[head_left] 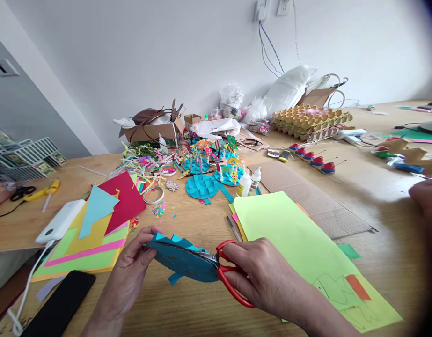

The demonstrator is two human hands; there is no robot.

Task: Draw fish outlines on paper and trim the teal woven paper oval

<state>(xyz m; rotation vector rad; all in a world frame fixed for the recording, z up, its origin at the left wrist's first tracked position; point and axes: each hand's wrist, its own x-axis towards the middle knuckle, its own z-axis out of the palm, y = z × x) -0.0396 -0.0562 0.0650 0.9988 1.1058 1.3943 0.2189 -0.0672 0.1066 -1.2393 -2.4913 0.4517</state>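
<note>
My left hand (136, 262) pinches the left edge of a blue cardboard disc (182, 263), which is tilted above the table. Blue paper strips stick up along its top edge, and one pokes out below. In my right hand (259, 271) are red-handled scissors (230, 274), fingers through the loops. Their metal blades lie at the disc's upper right rim, partly hidden by it. Beyond the disc, another blue woven disc (202, 186) rests on the table near finished blue pieces (233, 173) with colourful paper shapes standing on them.
Light green paper (289, 238) with pencil drawings lies right, beside flat cardboard (307, 206). Two glue bottles (244, 183) stand behind it. Coloured sheets (126, 196), a white power strip (59, 222) and a black phone (59, 304) are left. Other people's hands show at both sides.
</note>
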